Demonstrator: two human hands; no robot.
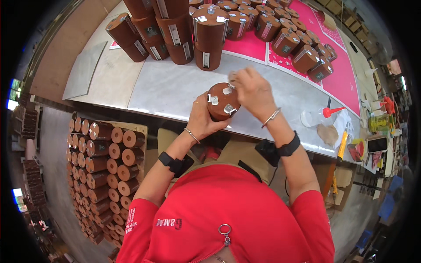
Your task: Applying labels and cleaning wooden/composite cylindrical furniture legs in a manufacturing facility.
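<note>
My left hand (pixel 201 118) is wrapped round the near left side of a brown round canister (pixel 218 110) with silvery metal tabs on its top. The canister sits at the front edge of the grey worktop (pixel 171 94), its top tilted toward me. Over its right rim, next to one of the metal tabs, my right hand (pixel 256 91) is closed with bent fingers. Something pale shows at those fingertips, too small and blurred to name. Whether the fingertips touch the canister I cannot tell.
Stacked brown canisters (pixel 175 33) stand behind my hands; several more (pixel 285 41) stand on pink sheets. To the right lie a clear bottle with a red nozzle (pixel 332 111), a yellow cutter (pixel 343 144) and a phone (pixel 378 144). Brown cylinders (pixel 98 168) are piled low at left.
</note>
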